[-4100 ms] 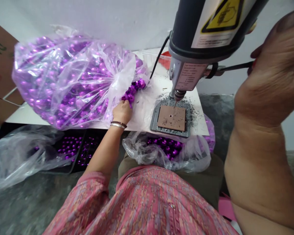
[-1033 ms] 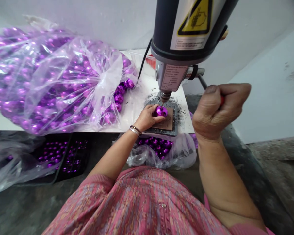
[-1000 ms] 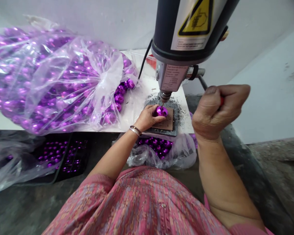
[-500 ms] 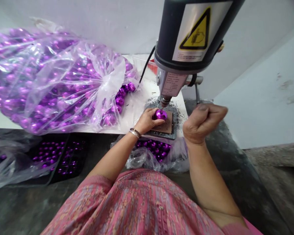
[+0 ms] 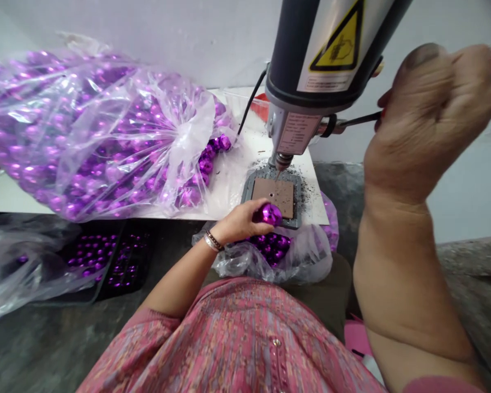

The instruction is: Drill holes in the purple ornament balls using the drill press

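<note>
1. Head view: the left hand [image 5: 245, 221] pinches a shiny purple faceted ball [image 5: 270, 214], its grip closed, thumb and fingers on either side, at the near edge of the white desk [image 5: 229, 191].
2. Behind the ball, a square brown board [image 5: 281, 195] with a small hole lies on a grey metal base [image 5: 297, 214], below the bit of a dark cylindrical drill press [image 5: 331, 49].
3. At right, the right hand [image 5: 429, 114] curls its grip around the end of the slim dark lever [image 5: 362, 118].
4. Far left, a bulging clear plastic bag [image 5: 90, 136] of purple balls rests on the desk; another clear bag [image 5: 306, 262] gapes below its near edge.
</note>
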Demonstrator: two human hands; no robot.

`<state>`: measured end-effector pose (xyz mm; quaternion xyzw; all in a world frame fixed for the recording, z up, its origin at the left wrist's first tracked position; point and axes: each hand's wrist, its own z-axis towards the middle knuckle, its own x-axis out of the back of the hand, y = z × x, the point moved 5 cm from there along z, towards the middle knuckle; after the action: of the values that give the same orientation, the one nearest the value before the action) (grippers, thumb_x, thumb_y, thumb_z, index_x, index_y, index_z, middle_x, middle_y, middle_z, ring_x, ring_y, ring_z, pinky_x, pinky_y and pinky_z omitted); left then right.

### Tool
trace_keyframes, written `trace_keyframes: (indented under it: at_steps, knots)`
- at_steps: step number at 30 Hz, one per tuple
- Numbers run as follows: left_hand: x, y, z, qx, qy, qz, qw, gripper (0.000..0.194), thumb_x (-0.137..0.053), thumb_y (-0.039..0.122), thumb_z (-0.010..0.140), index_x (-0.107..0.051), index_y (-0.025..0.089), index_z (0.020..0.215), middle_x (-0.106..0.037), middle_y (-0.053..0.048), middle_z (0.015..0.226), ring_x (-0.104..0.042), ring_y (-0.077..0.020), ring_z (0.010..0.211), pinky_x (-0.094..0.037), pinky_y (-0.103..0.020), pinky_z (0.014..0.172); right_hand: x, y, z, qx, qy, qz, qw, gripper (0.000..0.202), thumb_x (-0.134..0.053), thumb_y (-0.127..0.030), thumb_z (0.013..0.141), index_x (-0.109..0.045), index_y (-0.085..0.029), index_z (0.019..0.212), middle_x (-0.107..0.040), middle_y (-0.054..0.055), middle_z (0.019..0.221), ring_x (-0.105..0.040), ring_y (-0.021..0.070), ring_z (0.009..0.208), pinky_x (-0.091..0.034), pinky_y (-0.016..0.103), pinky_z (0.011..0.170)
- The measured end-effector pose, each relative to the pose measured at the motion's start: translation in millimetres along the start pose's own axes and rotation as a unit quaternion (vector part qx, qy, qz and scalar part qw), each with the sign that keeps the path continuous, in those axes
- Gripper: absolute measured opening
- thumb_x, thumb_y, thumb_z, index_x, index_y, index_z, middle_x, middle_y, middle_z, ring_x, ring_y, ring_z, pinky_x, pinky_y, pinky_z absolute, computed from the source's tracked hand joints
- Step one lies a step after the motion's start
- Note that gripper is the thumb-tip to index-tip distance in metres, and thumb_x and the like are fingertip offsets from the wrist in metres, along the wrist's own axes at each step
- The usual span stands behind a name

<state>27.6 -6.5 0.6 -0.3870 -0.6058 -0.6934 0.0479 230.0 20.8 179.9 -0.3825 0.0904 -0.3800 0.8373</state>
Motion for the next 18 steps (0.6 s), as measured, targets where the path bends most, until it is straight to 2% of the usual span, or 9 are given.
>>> trace_keyframes:
  at_steps: [3,5,7,8,10,11,14,16,18]
  knots:
    - [-5.3,-2,-15,-0.037,-0.057,0.023,0.997,0.071,-0.080,0.028,0.074,-0.062,0.017,0.142,-0.065,-0.015,0.141,-0.071,-0.0217,0.104,-0.058,-0.035,0.096,0,4,-4,0.013,-0.004,0.004,1.000,0.035,-0.041,-0.026,0.100,-0.023,-0.020,0.070,-0.033,-0.003,0.065,-0.038,0.0034,0.064,-0.023,0.025,0.073]
    - [4.7,-11,-14,-0.009,-0.030,0.033,0.999,0.070,-0.074,0.028,0.080,-0.058,0.017,0.148,-0.063,-0.016,0.145,-0.071,-0.0176,0.092,-0.060,-0.034,0.089,-1,9,-6,0.024,-0.008,0.004,1.000,0.035,-0.039,-0.029,0.100,-0.024,-0.019,0.070,-0.035,-0.002,0.067,-0.038,0.0041,0.065,-0.022,0.026,0.074]
    - [29.5,-22,-8,0.037,0.048,0.071,0.996,0.058,-0.064,0.026,0.089,-0.059,0.016,0.146,-0.069,-0.014,0.136,-0.071,-0.0170,0.089,-0.060,-0.034,0.089,-1,12,-8,0.034,-0.008,0.010,0.999,0.036,-0.040,-0.033,0.100,-0.025,-0.018,0.072,-0.034,-0.002,0.067,-0.036,0.0041,0.064,-0.021,0.027,0.074]
    - [46.5,-27,-5,0.062,0.100,0.109,0.987,0.051,-0.058,0.022,0.093,-0.061,0.015,0.143,-0.072,-0.014,0.132,-0.071,-0.0188,0.095,-0.059,-0.035,0.093,0,12,-9,0.040,-0.003,0.018,0.999,0.037,-0.041,-0.036,0.100,-0.024,-0.018,0.072,-0.033,-0.002,0.067,-0.035,0.0036,0.065,-0.021,0.027,0.074]
    - [83.5,-36,0,0.127,0.197,0.226,0.945,0.045,-0.049,0.013,0.094,-0.066,0.012,0.136,-0.072,-0.017,0.133,-0.070,-0.0245,0.113,-0.055,-0.039,0.103,1,11,-11,0.053,0.006,0.036,0.998,0.039,-0.043,-0.037,0.100,-0.023,-0.017,0.073,-0.031,-0.003,0.067,-0.033,0.0022,0.065,-0.021,0.027,0.074]
    - [99.7,-41,2,0.165,0.221,0.282,0.919,0.045,-0.046,0.012,0.094,-0.067,0.012,0.135,-0.071,-0.019,0.134,-0.068,-0.0278,0.119,-0.053,-0.041,0.105,1,10,-12,0.058,0.010,0.042,0.997,0.039,-0.043,-0.037,0.099,-0.023,-0.017,0.073,-0.030,-0.003,0.067,-0.033,0.0014,0.065,-0.021,0.026,0.074]
    - [129.5,-60,5,0.289,0.186,0.384,0.857,0.040,-0.049,0.020,0.095,-0.070,0.012,0.127,-0.071,-0.023,0.129,-0.069,-0.0365,0.118,-0.055,-0.048,0.100,2,8,-15,0.068,0.020,0.052,0.996,0.037,-0.042,-0.036,0.099,-0.024,-0.017,0.074,-0.030,-0.003,0.067,-0.033,0.0005,0.064,-0.022,0.026,0.073]
    - [134.9,-71,5,0.321,0.143,0.411,0.841,0.043,-0.059,0.026,0.090,-0.068,0.011,0.129,-0.072,-0.024,0.128,-0.069,-0.0404,0.116,-0.054,-0.049,0.098,2,8,-16,0.072,0.021,0.057,0.996,0.038,-0.043,-0.037,0.099,-0.024,-0.017,0.074,-0.030,-0.003,0.067,-0.033,0.0005,0.064,-0.022,0.025,0.073]
    - [134.4,-76,5,0.315,0.132,0.412,0.844,0.053,-0.068,0.028,0.085,-0.064,0.009,0.135,-0.072,-0.025,0.126,-0.069,-0.0421,0.117,-0.053,-0.049,0.098,2,8,-17,0.073,0.021,0.066,0.995,0.038,-0.046,-0.036,0.098,-0.024,-0.017,0.074,-0.030,-0.003,0.067,-0.034,0.0007,0.064,-0.023,0.025,0.073]
